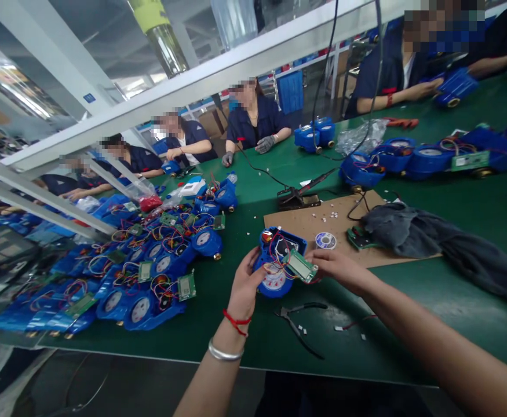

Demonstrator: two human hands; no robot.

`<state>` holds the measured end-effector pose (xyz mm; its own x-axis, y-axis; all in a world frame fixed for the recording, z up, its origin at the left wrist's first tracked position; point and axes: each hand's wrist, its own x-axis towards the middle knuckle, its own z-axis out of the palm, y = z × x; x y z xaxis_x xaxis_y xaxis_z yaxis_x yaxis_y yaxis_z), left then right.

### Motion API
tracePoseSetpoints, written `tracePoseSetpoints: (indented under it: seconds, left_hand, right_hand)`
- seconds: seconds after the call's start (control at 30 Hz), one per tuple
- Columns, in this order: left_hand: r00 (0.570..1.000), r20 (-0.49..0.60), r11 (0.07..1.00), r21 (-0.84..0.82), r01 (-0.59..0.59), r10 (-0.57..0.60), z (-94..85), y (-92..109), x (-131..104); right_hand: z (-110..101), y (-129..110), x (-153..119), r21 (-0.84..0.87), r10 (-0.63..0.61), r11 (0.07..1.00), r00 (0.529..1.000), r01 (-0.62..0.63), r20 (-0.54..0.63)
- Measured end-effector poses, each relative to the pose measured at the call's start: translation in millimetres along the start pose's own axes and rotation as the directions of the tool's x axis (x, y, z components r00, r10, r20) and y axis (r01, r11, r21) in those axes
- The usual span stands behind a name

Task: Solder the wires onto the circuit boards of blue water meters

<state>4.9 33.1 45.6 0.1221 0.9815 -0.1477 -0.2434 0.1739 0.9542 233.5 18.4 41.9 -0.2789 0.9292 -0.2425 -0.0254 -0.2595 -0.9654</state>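
Observation:
A blue meter housing [274,281] with a round dial and coloured wires is held over the green table. My left hand [245,284] grips its left side, thumb over the dial's edge. A small green circuit board with a display [301,266] hangs by wires at the housing's right. The fingers of my right hand [334,266] are closed on this board's right edge. Black-handled pliers [299,327] lie open below the housing, with small white bits beside them. A solder spool [325,241] rests on the cardboard just behind my right hand.
Many wired blue meters [161,263] crowd the left. A soldering iron in its stand [299,197] is behind the cardboard sheet [344,211]. A dark grey cloth [403,229] lies at right. More meters [427,159] line the far right. Several people sit across the green table [253,202].

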Motion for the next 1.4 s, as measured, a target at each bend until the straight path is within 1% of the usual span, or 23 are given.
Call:
tracePoseSetpoints:
  seconds: [0.1,0.17,0.2,0.23,0.3,0.37,0.43,0.5,0.57,0.63,0.7,0.73,0.8,0.83,0.93,1.0,1.07,1.13,1.17,1.23,1.3,1.33,1.4]
  left_hand:
    - [0.996,0.017,0.977,0.196,-0.084,0.082,6.2,-6.7,13.2]
    - [0.989,0.023,0.928,0.344,-0.145,0.146,10.6,-12.1,23.6]
    - [0.983,0.022,0.895,0.411,-0.174,0.181,13.1,-15.4,29.2]
    - [0.976,0.019,0.857,0.474,-0.201,0.218,15.8,-19.2,35.1]
    - [0.957,0.016,0.774,0.585,-0.243,0.288,21.9,-27.9,48.1]
    - [0.935,0.017,0.676,0.686,-0.268,0.353,28.2,-36.4,62.1]
    - [0.916,0.037,0.579,0.765,-0.284,0.4,34.5,-41.9,75.7]
    - [0.902,0.082,0.479,0.825,-0.3,0.424,41.2,-42.6,84.7]
    - [0.883,0.122,0.366,0.878,-0.309,0.453,49.4,-39.7,84.4]
    - [0.843,0.152,0.266,0.907,-0.326,0.516,59.6,-37.0,72.6]
    - [0.796,0.224,0.214,0.891,-0.401,0.562,71.9,-39.1,52.9]
    - [0.783,0.29,0.208,0.861,-0.465,0.55,78.6,-42.6,42.7]
    - [0.781,0.411,0.224,0.8,-0.557,0.47,92.1,-53.1,26.5]
    - [0.793,0.44,0.24,0.789,-0.566,0.422,98.4,-59.1,21.9]
    - [0.835,0.442,0.258,0.809,-0.529,0.327,112.0,-73.0,22.2]
    - [0.847,0.428,0.259,0.82,-0.51,0.314,115.5,-76.5,28.6]
    - [0.852,0.416,0.291,0.813,-0.505,0.317,114.5,-77.4,34.9]
    - [0.86,0.395,0.366,0.786,-0.499,0.323,110.5,-79.0,39.2]
    - [0.868,0.375,0.425,0.762,-0.488,0.324,107.9,-80.8,40.5]
    - [0.899,0.308,0.577,0.69,-0.436,0.311,102.2,-86.3,41.9]
    - [0.939,0.229,0.722,0.6,-0.345,0.258,96.7,-92.2,42.3]
    - [0.955,0.197,0.771,0.564,-0.295,0.222,94.2,-94.4,42.3]
    - [0.972,0.159,0.808,0.541,-0.233,0.174,89.8,-95.9,42.3]
  right_hand:
    - [-15.5,1.9,-2.3,0.089,0.009,0.996,0.998,-0.004,-0.056]
    - [-24.1,2.2,-2.8,0.062,-0.022,0.998,0.998,0.025,-0.056]
    - [-27.6,2.8,-1.8,0.01,-0.043,0.999,0.998,0.043,-0.05]
    - [-30.9,3.9,0.2,-0.082,-0.073,0.994,0.995,0.067,-0.065]
    - [-38.2,7.8,7.0,-0.309,-0.151,0.946,0.977,0.099,-0.151]
    - [-47.5,12.4,16.4,-0.49,-0.239,0.867,0.937,0.089,-0.253]
    - [-58.0,15.3,26.3,-0.566,-0.286,0.822,0.91,0.071,-0.301]
    - [-67.3,15.1,34.9,-0.599,-0.305,0.799,0.898,0.059,-0.318]
    - [-73.6,13.1,41.5,-0.641,-0.328,0.767,0.884,0.043,-0.333]
    - [-76.5,11.4,46.1,-0.675,-0.344,0.738,0.875,0.027,-0.341]
    - [-76.9,11.6,48.9,-0.696,-0.345,0.718,0.878,0.018,-0.333]
    - [-76.7,12.5,49.8,-0.703,-0.343,0.711,0.881,0.016,-0.327]
    - [-76.6,15.1,50.9,-0.715,-0.339,0.699,0.886,0.013,-0.315]
    - [-76.9,16.3,51.2,-0.72,-0.339,0.694,0.888,0.012,-0.312]
    - [-78.4,18.5,51.9,-0.735,-0.337,0.678,0.891,0.005,-0.305]
    - [-79.1,18.3,52.0,-0.744,-0.341,0.668,0.892,0.006,-0.298]
    - [-78.6,17.4,51.9,-0.756,-0.35,0.654,0.892,0.014,-0.286]
    - [-76.6,16.5,51.4,-0.771,-0.364,0.636,0.89,0.022,-0.275]
    - [-75.0,16.4,51.1,-0.779,-0.373,0.626,0.887,0.024,-0.272]
    - [-71.0,17.2,50.3,-0.795,-0.395,0.606,0.876,0.022,-0.277]
    - [-66.7,19.4,49.5,-0.811,-0.423,0.585,0.857,0.011,-0.294]
    - [-64.6,21.0,49.1,-0.818,-0.438,0.575,0.846,0.003,-0.304]
    - [-61.5,24.5,48.5,-0.831,-0.463,0.556,0.826,-0.012,-0.322]
